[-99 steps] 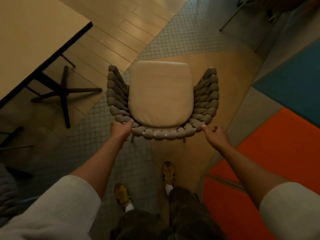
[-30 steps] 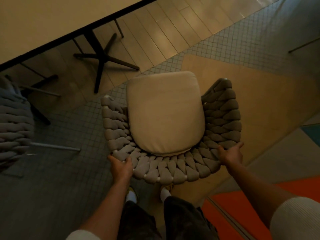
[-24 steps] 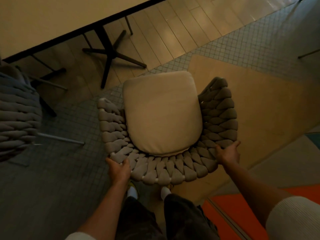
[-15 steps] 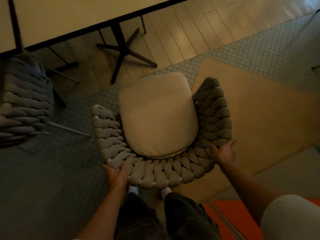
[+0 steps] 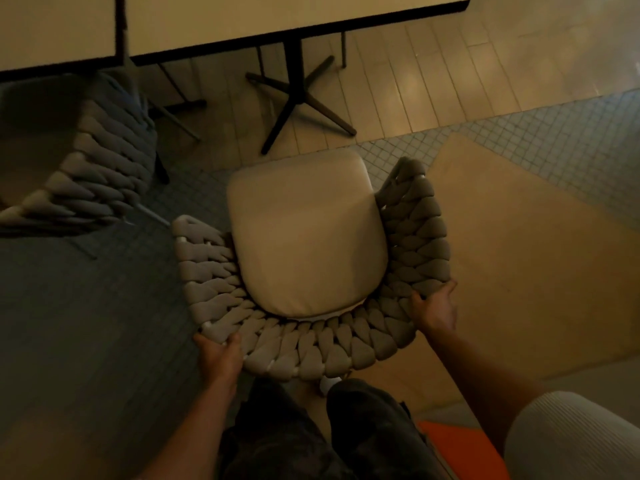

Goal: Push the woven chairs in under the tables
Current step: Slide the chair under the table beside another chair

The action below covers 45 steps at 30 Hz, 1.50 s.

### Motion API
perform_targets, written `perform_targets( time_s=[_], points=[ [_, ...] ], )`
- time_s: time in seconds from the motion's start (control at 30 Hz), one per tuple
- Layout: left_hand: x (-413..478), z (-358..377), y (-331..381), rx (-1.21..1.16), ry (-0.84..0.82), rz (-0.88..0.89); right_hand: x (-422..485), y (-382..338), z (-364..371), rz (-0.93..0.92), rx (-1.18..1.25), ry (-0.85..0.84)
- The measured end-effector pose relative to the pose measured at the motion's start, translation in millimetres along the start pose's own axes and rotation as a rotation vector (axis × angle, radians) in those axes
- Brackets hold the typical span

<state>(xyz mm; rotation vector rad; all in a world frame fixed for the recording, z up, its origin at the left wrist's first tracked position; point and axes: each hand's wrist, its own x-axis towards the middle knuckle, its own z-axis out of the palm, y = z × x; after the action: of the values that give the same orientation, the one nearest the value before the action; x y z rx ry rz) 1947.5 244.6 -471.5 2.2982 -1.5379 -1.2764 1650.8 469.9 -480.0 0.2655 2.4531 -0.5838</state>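
1. We are standing right behind a woven chair (image 5: 412,244), looking down on its pale seat cushion (image 5: 304,237) and the thick grey braid that is wrapping round its back and arms.
2. Our left hand (image 5: 220,356) is gripping the rear left curve of the backrest, with the fingers curling over the rim and the thumb pressing on the weave.
3. Our right hand (image 5: 436,308) is clamping the rear right corner, with the thumb lying on the inner side of the braid and the fingers wrapping round the outside.
4. The chair is facing the table (image 5: 277,19) and is turning slightly off square to it. It is still standing out in the open, clear of the tabletop, with the front edge of the cushion lying close to the nearest foot of the black pedestal base (image 5: 298,95).
5. The chair is sitting where the grey mosaic tiles (image 5: 86,323) are meeting a tan floor panel (image 5: 519,237); wooden planks (image 5: 398,81) are running beneath the table.
6. At the left a second woven chair (image 5: 100,161) is showing blurred, with its front end hiding under the edge of a neighbouring table (image 5: 52,26) that is butting against the first.
7. Our dark trousers (image 5: 311,438) are filling the bottom centre just behind the backrest, a pale ribbed sleeve (image 5: 568,441) is covering the right upper arm, and an orange patch (image 5: 460,448) of floor is showing beside it.
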Motion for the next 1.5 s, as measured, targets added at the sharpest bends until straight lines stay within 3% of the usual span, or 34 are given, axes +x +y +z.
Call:
perform_targets(
  time_s=[0.4,0.57,0.7,0.8,0.97,1.23,1.4,1.5],
  points=[
    [10,-10,-12,0.018,0.012,-0.024,-11,-8,5,-0.059,0.014,0.001],
    [11,-21,-14,0.003,0.009,0.051,-16,-5,-3,-0.115,0.030,-0.037],
    [-5,-45,-5,0.233,0.074,0.190,-22,6,-12,-0.470,-0.140,0.090],
    [-15,-57,-5,0.468,0.112,0.496,-24,11,-18,-0.783,-0.396,0.136],
    [-13,-40,-17,0.591,-0.185,0.946,-17,23,-10,-1.218,-0.752,0.016],
    [-34,6,-9,0.869,-0.585,1.320,-26,14,1,-1.448,-0.928,-0.287],
    [-30,28,-13,0.990,-0.704,1.357,-23,17,16,-1.542,-0.997,-0.345],
    [-21,34,-21,1.035,-0.760,1.247,-21,19,25,-1.528,-1.013,-0.356]
  ],
)
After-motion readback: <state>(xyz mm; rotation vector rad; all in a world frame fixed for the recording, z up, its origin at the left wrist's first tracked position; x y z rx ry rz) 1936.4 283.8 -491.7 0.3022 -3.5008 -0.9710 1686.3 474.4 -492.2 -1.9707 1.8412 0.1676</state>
